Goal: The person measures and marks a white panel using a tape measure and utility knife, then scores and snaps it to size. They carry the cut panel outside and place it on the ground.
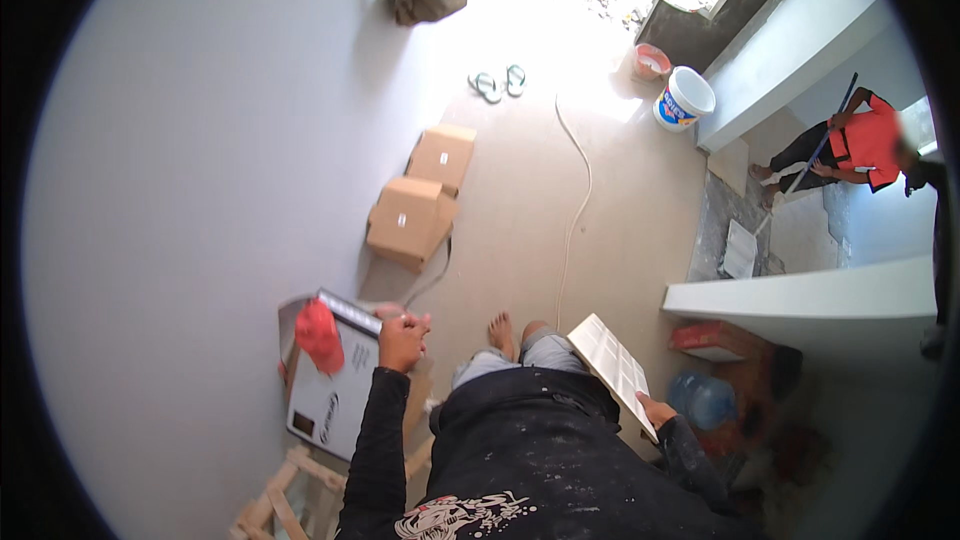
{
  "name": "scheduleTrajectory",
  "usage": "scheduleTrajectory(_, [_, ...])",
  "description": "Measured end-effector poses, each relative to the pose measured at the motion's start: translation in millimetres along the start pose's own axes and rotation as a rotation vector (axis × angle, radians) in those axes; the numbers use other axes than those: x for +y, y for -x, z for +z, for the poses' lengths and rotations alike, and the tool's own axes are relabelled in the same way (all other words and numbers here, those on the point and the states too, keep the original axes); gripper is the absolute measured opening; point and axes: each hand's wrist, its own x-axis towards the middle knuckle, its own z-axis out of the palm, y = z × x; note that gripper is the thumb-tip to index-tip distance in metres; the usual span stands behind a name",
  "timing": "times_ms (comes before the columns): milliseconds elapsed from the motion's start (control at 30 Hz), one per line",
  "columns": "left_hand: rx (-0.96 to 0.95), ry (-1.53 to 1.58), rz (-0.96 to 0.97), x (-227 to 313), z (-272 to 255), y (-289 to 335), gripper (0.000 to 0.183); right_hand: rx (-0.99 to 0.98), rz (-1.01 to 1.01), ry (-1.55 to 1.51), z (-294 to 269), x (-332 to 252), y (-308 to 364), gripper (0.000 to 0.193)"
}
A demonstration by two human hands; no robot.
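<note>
My right hand [655, 410] grips the lower edge of a flat off-white panel [610, 362] with a grid of shallow rectangles on its face. The panel is tilted beside my right thigh. My left hand [402, 342] is raised in front of my left side, its fingers curled together; whatever they may hold is too small to make out. Close to that hand stands a white carton [345, 380], and a red cap [319, 336] lies on top of it.
Brown cardboard boxes [408, 220] stand along the left wall. A pale cord [588, 170] runs across the floor toward sandals [487, 88] and a white bucket [690, 92]. At right, another person [868, 145] holds a long pole. A water jug [703, 400] stands near my right.
</note>
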Motion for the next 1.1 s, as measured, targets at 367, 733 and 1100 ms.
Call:
scheduleTrajectory(367, [0.066, 0.019, 0.042, 217.2, 85.8, -409.4, 0.019, -0.091, -0.07, -0.149, -92.1, -366.4, -126.1, 0.085])
scheduleTrajectory(733, [0.327, 0.282, -1.037, 161.5, 144.7, -522.1, 0.024, -0.042, -0.179, 0.04, -221.5, -824.2, -97.1, 0.088])
scheduleTrajectory(1100, [-0.26, 0.71, -0.604, 731.3, 308.9, -895.6, 0.06, -0.048, -0.197, 0.071, -346.6, -1235.6, -50.6, 0.091])
